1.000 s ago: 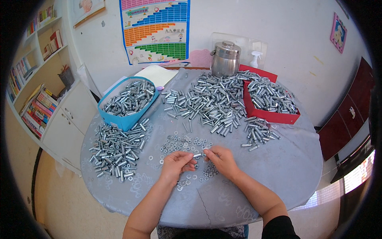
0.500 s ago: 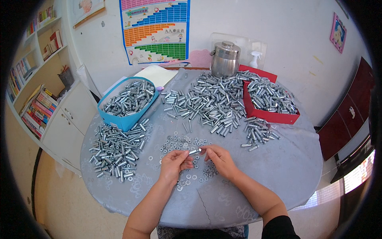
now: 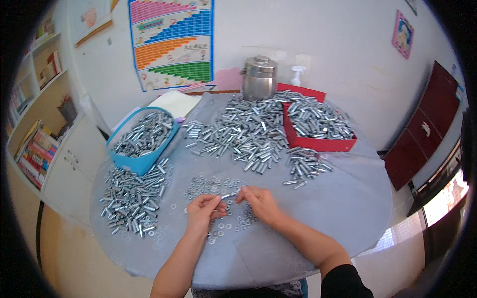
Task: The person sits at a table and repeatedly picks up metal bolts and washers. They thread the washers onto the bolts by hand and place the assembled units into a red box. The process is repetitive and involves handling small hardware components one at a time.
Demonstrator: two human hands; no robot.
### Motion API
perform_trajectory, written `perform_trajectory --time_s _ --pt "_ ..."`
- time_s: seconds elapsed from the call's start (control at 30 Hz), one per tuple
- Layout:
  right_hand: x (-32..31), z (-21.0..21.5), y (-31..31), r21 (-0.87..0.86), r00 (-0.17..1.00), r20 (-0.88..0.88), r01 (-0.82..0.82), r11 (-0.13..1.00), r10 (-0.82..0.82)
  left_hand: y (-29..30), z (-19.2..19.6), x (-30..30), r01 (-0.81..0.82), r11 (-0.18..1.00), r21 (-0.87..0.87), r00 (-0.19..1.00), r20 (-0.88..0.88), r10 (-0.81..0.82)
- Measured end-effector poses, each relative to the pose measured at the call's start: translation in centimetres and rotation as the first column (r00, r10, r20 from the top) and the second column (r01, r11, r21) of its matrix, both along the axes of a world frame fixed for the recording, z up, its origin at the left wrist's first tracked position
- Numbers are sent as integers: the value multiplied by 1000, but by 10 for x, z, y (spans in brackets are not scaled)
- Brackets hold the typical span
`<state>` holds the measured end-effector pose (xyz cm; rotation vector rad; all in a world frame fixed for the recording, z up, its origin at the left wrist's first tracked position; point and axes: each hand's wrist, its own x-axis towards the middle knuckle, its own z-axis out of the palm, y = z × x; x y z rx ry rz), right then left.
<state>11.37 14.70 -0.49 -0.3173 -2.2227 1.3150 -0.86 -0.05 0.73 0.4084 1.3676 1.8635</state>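
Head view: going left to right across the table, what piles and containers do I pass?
Loose pile of metal sleeves → blue bin → left hand → right hand → small pile → red tray.

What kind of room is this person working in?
Probably a home room used for piecework: a bookshelf and a colourful wall chart surround a round table heaped with small metal sleeves.

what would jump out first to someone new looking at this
The heap of silver bolts across the middle of the round table, spilling between a blue bin on the left and a red tray on the right. Near the front edge, the left hand and right hand meet over scattered washers.
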Motion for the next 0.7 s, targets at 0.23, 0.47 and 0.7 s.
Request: perform_trajectory --time_s 0.23,0.47,0.7 --pt "-4 13 -20 101 993 -68 -92 991 99 3 -7 4 45 998 49 985 -167 -36" --pt "8 5 9 407 961 -186 265 874 -205 -1 3 3 -9 998 55 994 -112 15" --pt "101 -21 100 115 539 -311 839 532 -783 1 -4 0 -1 999 35 997 -81 4"
